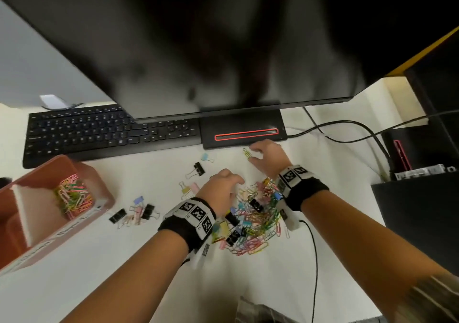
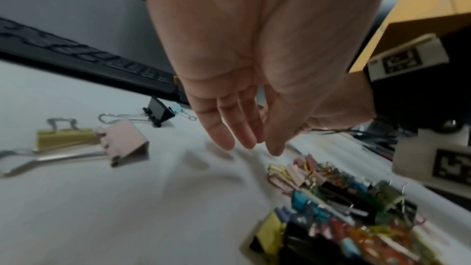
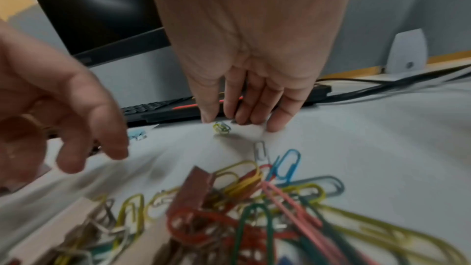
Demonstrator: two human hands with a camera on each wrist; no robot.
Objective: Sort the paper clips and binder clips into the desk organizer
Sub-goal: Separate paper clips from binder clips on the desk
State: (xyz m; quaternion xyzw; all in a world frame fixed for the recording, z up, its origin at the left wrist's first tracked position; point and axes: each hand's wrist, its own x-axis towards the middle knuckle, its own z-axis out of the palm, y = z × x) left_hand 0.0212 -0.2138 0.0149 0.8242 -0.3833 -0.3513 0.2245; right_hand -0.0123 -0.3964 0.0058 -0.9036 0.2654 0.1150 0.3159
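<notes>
A mixed pile of coloured paper clips and binder clips lies on the white desk between my wrists. My left hand hovers over its far left edge with straight fingers, holding nothing. My right hand reaches beyond the pile, fingertips down on the desk beside a loose yellow-green paper clip, which lies free. The reddish desk organizer stands at the left; one compartment holds paper clips. Loose binder clips lie between organizer and pile.
A black keyboard and the monitor base run along the far side, under a large monitor. Black cables cross the desk at the right, near a black box. A thin wrist cable trails toward me.
</notes>
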